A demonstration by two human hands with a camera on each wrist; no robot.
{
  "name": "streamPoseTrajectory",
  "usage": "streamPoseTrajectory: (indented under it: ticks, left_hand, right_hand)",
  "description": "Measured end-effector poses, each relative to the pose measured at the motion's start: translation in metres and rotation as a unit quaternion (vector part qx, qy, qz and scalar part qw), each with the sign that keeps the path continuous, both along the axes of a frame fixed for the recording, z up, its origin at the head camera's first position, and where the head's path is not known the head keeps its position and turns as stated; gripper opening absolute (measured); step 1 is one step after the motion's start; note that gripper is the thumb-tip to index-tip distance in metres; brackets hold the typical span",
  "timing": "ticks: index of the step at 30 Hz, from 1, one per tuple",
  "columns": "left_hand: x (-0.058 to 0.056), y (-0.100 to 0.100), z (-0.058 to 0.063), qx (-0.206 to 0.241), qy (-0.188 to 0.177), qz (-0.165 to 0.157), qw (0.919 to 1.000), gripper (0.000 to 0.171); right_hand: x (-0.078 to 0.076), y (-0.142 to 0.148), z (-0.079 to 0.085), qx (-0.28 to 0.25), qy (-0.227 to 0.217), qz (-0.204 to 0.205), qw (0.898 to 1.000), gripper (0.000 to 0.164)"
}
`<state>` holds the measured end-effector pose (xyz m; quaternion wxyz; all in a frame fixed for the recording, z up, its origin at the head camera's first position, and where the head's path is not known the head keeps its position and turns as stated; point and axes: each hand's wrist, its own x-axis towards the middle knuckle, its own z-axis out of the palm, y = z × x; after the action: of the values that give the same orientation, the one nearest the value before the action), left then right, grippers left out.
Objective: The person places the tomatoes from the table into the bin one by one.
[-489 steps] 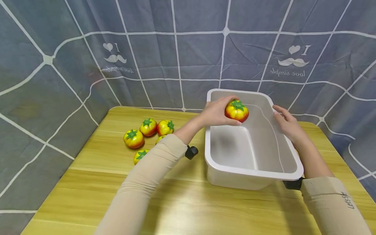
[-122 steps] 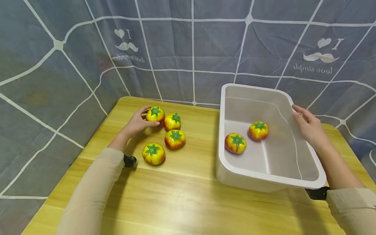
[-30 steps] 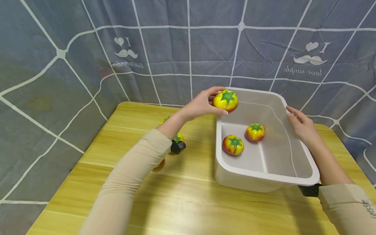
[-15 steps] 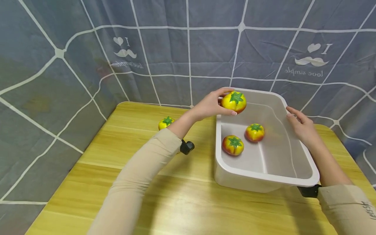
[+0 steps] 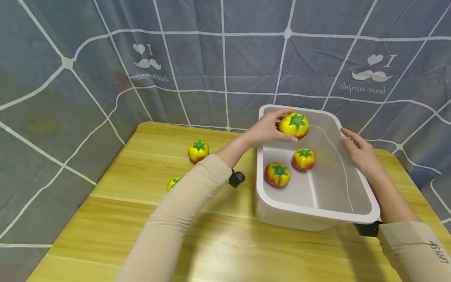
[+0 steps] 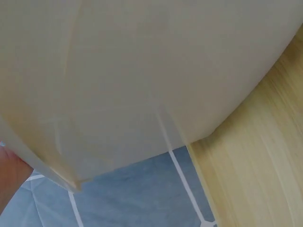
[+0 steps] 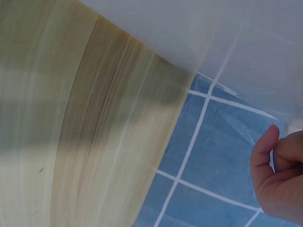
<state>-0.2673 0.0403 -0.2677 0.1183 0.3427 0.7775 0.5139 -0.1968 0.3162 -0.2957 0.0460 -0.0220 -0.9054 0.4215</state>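
Note:
My left hand (image 5: 266,129) holds a yellow-red tomato (image 5: 294,125) with a green star-shaped top, thumb in front and fingers behind it. That tomato is above the inside of a pale grey plastic bin (image 5: 292,213). Two more tomatoes lie on the bin's floor, a front one (image 5: 277,174) by the left wall and another (image 5: 303,159) further back. My right hand (image 5: 360,152) grips the bin's right rim; its curled fingers (image 7: 267,156) show in the right wrist view. In the left wrist view the bin's wall (image 6: 132,80) covers most of the picture.
On the wooden table (image 5: 116,219), left of the bin, sit a tomato (image 5: 198,151) and a partly covered one (image 5: 174,183); my left forearm may hide more. A grey-blue curtain (image 5: 197,62) with white lines hangs behind and beside the table.
My left hand has carried the tomato rightward from the bin's left rim to over its inside. The right hand stays on the rim. Earlier still, the left hand was at the tomatoes on the table.

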Motion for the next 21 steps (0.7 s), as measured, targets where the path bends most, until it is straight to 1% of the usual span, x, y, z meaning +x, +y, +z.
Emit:
streamPoseTrajectory:
  ticks: [3,10,16,18,21]
  left_hand:
    - [0.0013,0.0014,-0.0001,0.001,0.006,0.000,1.0000,0.075]
    - [0.0048,0.0015,0.0000,0.016,0.002,-0.003,0.9999,0.076]
    - [0.0066,-0.0008,-0.0014,0.034,0.020,-0.008,0.9992,0.071]
    - [0.0073,-0.0022,-0.0010,0.034,0.015,-0.005,0.9993,0.069]
    - [0.0078,-0.0053,-0.0009,0.030,-0.002,0.004,0.9996,0.068]
  right_hand:
    - [0.0016,0.0003,-0.0004,0.001,-0.001,-0.002,1.000,0.055]
    - [0.0038,0.0006,0.0005,0.003,0.006,-0.004,1.000,0.055]
    - [0.0052,-0.0007,0.0005,-0.002,0.001,-0.004,1.000,0.055]
    - [0.0058,-0.0012,0.0004,-0.003,0.000,-0.005,1.000,0.055]
    - [0.0063,-0.0018,0.0003,0.002,-0.004,-0.006,1.000,0.056]
